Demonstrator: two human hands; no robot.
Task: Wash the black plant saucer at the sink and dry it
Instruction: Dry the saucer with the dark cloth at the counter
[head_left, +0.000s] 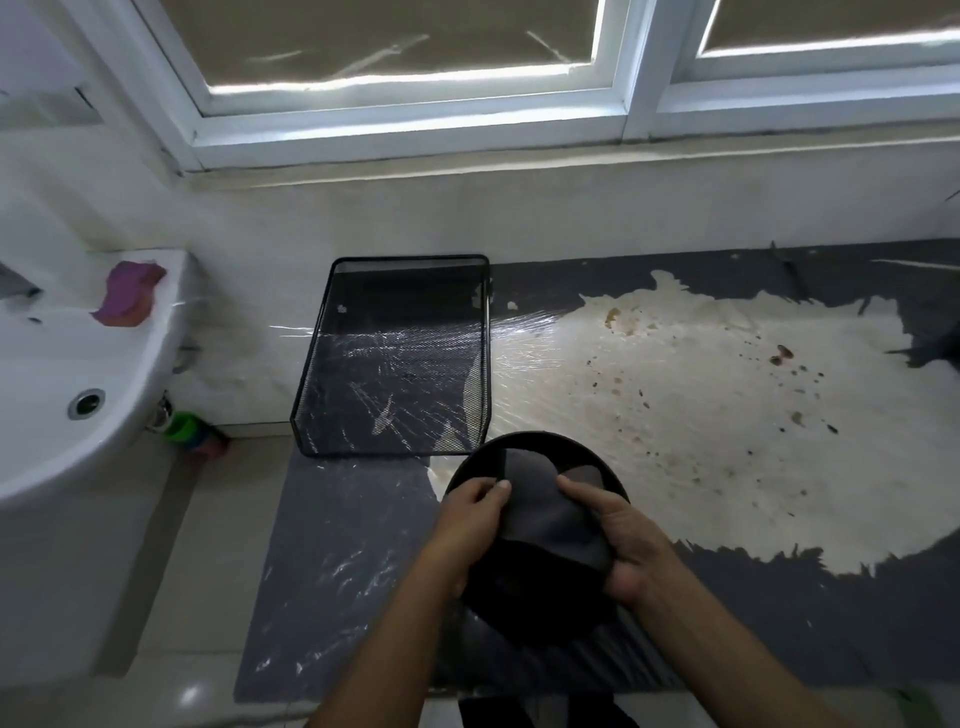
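**Floor area: current state**

White-framed window (415, 130) spans 12 o'clock above a grey floor mat (322, 545); a cream hide rug (727, 415) lies at 3 o'clock. At 6 o'clock, the black round plant saucer (524, 597) is held above the mat. The left hand (475, 506) curls round its 9 o'clock rim. The right hand (621, 535), fingers curled, clamps a grey cloth (550, 512) against its 3 o'clock side. A black mesh tray (311, 364) sits at 11 o'clock of the saucer. A white ceramic sink (62, 364) carrying a purple sponge (130, 293) stands at 9 o'clock.
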